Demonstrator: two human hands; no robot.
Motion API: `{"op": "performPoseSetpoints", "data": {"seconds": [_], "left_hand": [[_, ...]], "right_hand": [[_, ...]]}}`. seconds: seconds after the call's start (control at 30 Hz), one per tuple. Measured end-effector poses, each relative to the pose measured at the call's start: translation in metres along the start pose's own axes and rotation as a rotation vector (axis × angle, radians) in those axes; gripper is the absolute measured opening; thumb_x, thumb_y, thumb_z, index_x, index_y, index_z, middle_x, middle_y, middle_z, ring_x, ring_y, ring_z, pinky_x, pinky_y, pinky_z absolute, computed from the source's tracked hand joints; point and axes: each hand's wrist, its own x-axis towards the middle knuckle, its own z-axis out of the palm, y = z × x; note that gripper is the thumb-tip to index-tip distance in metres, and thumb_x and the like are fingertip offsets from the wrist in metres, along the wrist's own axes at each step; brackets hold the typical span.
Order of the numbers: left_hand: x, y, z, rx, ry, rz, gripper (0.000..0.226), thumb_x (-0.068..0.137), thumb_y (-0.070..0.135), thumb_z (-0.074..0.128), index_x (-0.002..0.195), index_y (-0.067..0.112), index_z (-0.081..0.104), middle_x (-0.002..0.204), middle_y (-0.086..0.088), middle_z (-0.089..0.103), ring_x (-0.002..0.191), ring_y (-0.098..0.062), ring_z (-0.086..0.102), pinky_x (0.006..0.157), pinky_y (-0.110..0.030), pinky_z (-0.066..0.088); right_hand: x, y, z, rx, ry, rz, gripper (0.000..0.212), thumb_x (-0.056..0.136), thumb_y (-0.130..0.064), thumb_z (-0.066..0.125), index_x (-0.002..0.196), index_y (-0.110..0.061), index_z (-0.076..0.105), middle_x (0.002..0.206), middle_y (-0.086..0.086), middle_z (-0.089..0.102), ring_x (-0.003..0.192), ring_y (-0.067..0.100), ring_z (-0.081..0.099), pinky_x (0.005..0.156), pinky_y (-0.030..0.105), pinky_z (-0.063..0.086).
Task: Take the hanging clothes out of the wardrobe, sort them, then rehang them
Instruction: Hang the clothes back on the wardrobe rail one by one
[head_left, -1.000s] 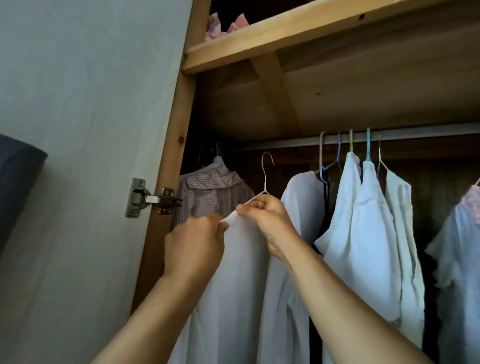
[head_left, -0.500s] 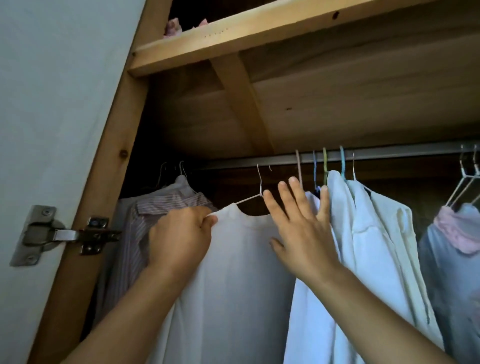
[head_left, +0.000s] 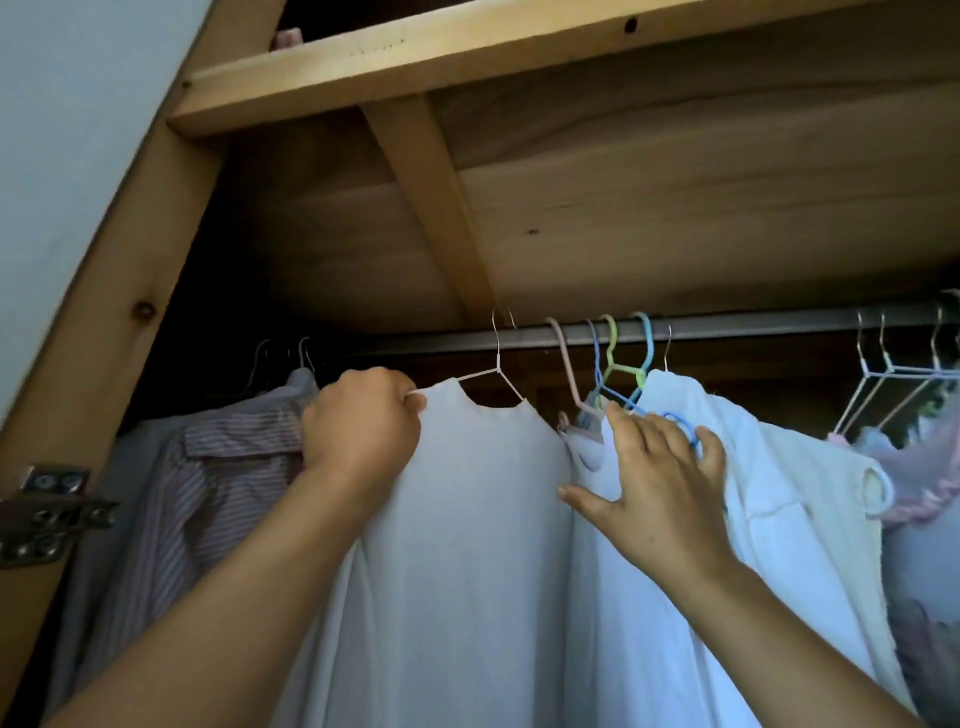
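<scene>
1. Left hand (head_left: 361, 423): curled into a fist, pinching the left shoulder of the white garment (head_left: 467, 545) together with the end of its thin wire hanger (head_left: 496, 371). Knuckles face the camera; fingertips are hidden behind the cloth.
2. White garment: hangs at the middle of the rail (head_left: 727, 327), its round neckline just under the hanger's neck. The hanger's hook sits at the rail, directly below the wooden brace of the shelf (head_left: 467, 67); whether it rests on the rail cannot be told.
3. Right hand (head_left: 654, 478): spread fairly wide, thumb stretched out to the left against the cloth, fingers reaching up onto the shoulder of the pale blue-white shirt (head_left: 701, 519) beside the white garment. The fingertips touch the blue hanger (head_left: 675, 421) lying at that shirt's collar; a firm grip is not evident.
4. Coloured hangers (head_left: 613, 343): pink, blue, green and light-blue hooks crowded together on the rail, just right of the wire hanger.
5. Striped shirt (head_left: 208, 483): hangs at the left end of the rail, against the wardrobe's side post, touching the left hand's wrist side.
6. Pink frilled garment (head_left: 914, 483): at the right end of the rail, on pale hangers, apart from both hands.
7. Door hinge (head_left: 47, 512): metal, fixed at the wardrobe's left post.
</scene>
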Motion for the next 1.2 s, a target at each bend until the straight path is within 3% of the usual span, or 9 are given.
{"op": "performPoseSetpoints", "data": {"seconds": [0.27,0.33,0.43,0.57,0.8,0.97,1.1,1.2], "left_hand": [[0.030,0.023,0.017,0.027,-0.062,-0.027,0.024,0.094,0.029,0.049,0.106,0.023,0.069,0.108,-0.011,0.064,0.102,-0.033,0.058,0.071,-0.029,0.034],[0.028,0.030,0.022,0.062,-0.097,-0.031,0.025,0.095,0.028,0.047,0.108,0.021,0.068,0.109,-0.010,0.063,0.102,-0.031,0.059,0.069,-0.030,0.035],[0.017,0.037,0.029,0.088,-0.130,-0.033,0.026,0.098,0.027,0.044,0.109,0.018,0.066,0.106,-0.008,0.063,0.098,-0.028,0.059,0.067,-0.031,0.036],[-0.008,0.047,0.037,0.088,-0.160,-0.042,0.025,0.099,0.025,0.041,0.107,0.018,0.064,0.098,-0.004,0.061,0.085,-0.021,0.055,0.063,-0.029,0.033],[-0.028,0.042,0.032,-0.155,-0.085,-0.050,0.029,0.098,0.026,0.043,0.118,0.018,0.062,0.110,-0.004,0.066,0.098,-0.023,0.060,0.068,-0.026,0.037],[-0.048,0.032,0.029,-0.460,-0.094,-0.029,0.041,0.096,0.034,0.048,0.135,0.020,0.050,0.127,-0.003,0.060,0.115,-0.023,0.056,0.090,-0.032,0.046],[-0.076,0.024,0.024,-0.648,-0.093,0.025,0.047,0.093,0.034,0.054,0.138,0.026,0.044,0.126,0.005,0.060,0.114,-0.014,0.057,0.085,-0.021,0.048],[-0.104,0.015,0.021,-0.679,-0.085,0.000,0.058,0.090,0.040,0.057,0.144,0.031,0.036,0.137,0.009,0.051,0.122,-0.010,0.051,0.098,-0.036,0.048]], "right_hand": [[-0.002,-0.007,0.003,0.075,0.047,0.001,0.074,0.056,-0.065,0.058,0.108,-0.014,0.066,0.090,0.002,0.072,0.095,0.025,0.067,0.089,0.040,0.024],[-0.003,-0.008,0.001,0.115,0.035,-0.005,0.075,0.060,-0.068,0.055,0.112,-0.015,0.065,0.098,0.002,0.072,0.102,0.023,0.065,0.093,0.039,0.021],[-0.002,-0.011,-0.006,0.235,-0.004,-0.006,0.085,0.067,-0.075,0.042,0.132,-0.022,0.051,0.129,-0.001,0.058,0.129,0.018,0.044,0.107,0.037,0.003],[-0.002,-0.017,-0.008,0.332,0.077,-0.021,0.089,0.065,-0.079,0.034,0.130,-0.023,0.053,0.128,-0.002,0.059,0.129,0.016,0.044,0.108,0.036,0.001],[-0.007,-0.023,-0.012,0.404,0.157,-0.075,0.068,0.069,-0.067,0.044,0.117,-0.022,0.062,0.113,-0.006,0.067,0.119,0.017,0.055,0.104,0.035,0.010],[-0.011,-0.026,-0.016,0.474,0.145,-0.082,0.065,0.071,-0.065,0.044,0.118,-0.024,0.062,0.114,-0.005,0.066,0.119,0.017,0.054,0.102,0.033,0.011],[-0.022,-0.026,-0.021,0.541,0.149,-0.081,0.066,0.071,-0.065,0.045,0.121,-0.024,0.060,0.117,-0.007,0.064,0.122,0.014,0.049,0.103,0.033,0.011],[-0.038,-0.027,-0.027,0.605,0.167,-0.070,0.064,0.072,-0.062,0.048,0.120,-0.021,0.059,0.119,-0.005,0.063,0.122,0.013,0.047,0.104,0.034,0.015]]}}
